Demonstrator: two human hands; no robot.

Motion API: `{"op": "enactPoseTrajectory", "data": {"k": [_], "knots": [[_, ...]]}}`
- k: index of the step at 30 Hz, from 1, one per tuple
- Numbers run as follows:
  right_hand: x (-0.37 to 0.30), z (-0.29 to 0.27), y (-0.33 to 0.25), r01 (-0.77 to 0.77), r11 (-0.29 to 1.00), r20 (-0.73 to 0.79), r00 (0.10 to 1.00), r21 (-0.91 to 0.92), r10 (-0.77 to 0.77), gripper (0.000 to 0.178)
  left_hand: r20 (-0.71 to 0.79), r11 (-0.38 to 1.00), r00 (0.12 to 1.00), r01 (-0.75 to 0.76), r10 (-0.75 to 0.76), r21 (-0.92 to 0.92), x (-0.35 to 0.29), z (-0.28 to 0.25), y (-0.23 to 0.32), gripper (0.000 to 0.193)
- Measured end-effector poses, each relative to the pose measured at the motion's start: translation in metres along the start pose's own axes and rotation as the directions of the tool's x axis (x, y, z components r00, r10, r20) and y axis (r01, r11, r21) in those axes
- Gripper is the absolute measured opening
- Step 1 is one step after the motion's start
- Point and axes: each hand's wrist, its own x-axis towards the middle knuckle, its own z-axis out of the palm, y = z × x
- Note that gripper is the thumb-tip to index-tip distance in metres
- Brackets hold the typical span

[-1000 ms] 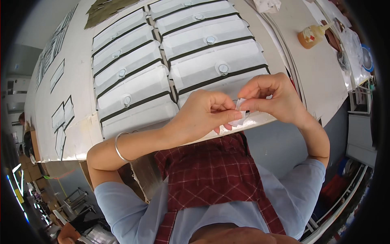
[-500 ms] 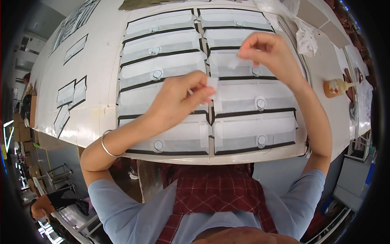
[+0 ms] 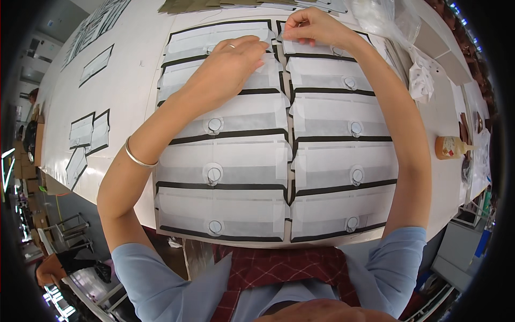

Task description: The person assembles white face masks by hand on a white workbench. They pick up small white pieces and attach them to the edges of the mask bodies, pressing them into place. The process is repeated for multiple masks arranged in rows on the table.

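Two columns of white rectangular panels [image 3: 247,155] with black edge strips lie on the table, most showing a round disc [image 3: 214,175] near the lower edge. My left hand [image 3: 228,67], wearing a ring, rests over the far end of the left column. Its fingers stretch toward the inner corner of the farthest panel, thumb apart, and partly cover what lies beneath. My right hand [image 3: 316,28] is closed in a pinch at the inner corner of the farthest right panel [image 3: 308,47]. A small translucent strip [image 3: 279,36] shows at its fingertips.
Loose framed panels [image 3: 90,131] lie on the table [image 3: 129,75] at left. A stack of olive-brown sheets [image 3: 214,5] is at the far edge. To the right are a bottle of amber liquid [image 3: 449,147], a crumpled white bag [image 3: 422,75] and clear plastic [image 3: 375,19].
Both hands have moved away from me to the far end of the columns. The left hand's pinch on a small white piece has loosened. The panels appear lower in view.
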Motion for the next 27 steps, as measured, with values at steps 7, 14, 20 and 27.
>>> {"op": "enactPoseTrajectory", "data": {"k": [7,14,20,27], "knots": [[0.008,-0.001,0.006,-0.114,0.977,0.086,0.991,0.180,0.099,0.020,0.036,0.993,0.997,-0.078,0.075,0.093,0.012,0.012,-0.005,0.032],[0.009,0.001,0.019,-0.088,0.976,0.059,0.995,0.200,0.078,0.020,0.079,0.988,0.990,-0.126,0.119,0.084,0.022,0.019,-0.005,0.032],[0.008,0.003,0.008,-0.096,0.989,0.014,0.995,0.108,0.095,0.018,0.125,0.968,0.979,-0.179,0.159,0.175,0.025,0.026,-0.006,0.023],[0.002,0.007,0.012,-0.117,0.993,-0.063,0.991,-0.009,0.116,0.017,0.180,0.941,0.970,-0.209,0.165,0.265,0.026,0.025,0.001,0.019]]}}
